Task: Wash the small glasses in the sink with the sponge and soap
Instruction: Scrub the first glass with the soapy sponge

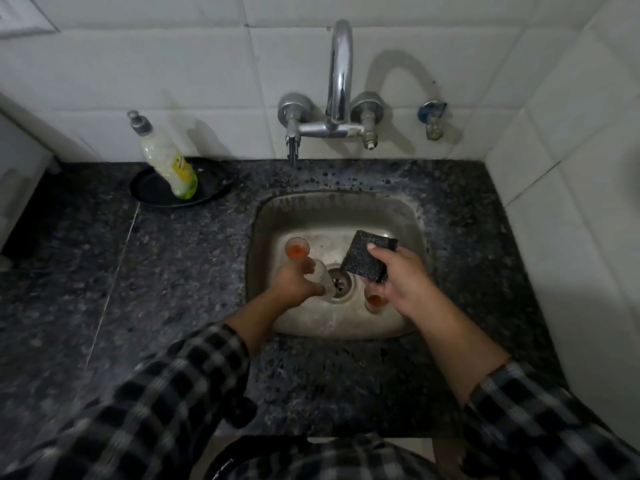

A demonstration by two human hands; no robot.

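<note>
Inside the steel sink point(263, 223), my left hand point(294, 280) grips a clear small glass point(323, 277), tilted on its side over the drain point(341, 280). My right hand point(398, 278) holds a dark sponge point(367, 257) above the sink's right half. A second small glass point(297, 248) with orange liquid stands upright at the sink's back left. A third glass point(375, 301) with orange residue sits just below my right hand, partly hidden by the fingers. The soap bottle point(166, 155) stands on a black dish point(211, 188) on the counter at the back left.
A chrome tap point(341, 74) with two valves is fixed to the tiled wall above the sink; no water runs. A small blue valve point(433, 117) sits to its right. Dark speckled granite counter point(173, 271) surrounds the sink. A white wall closes the right side.
</note>
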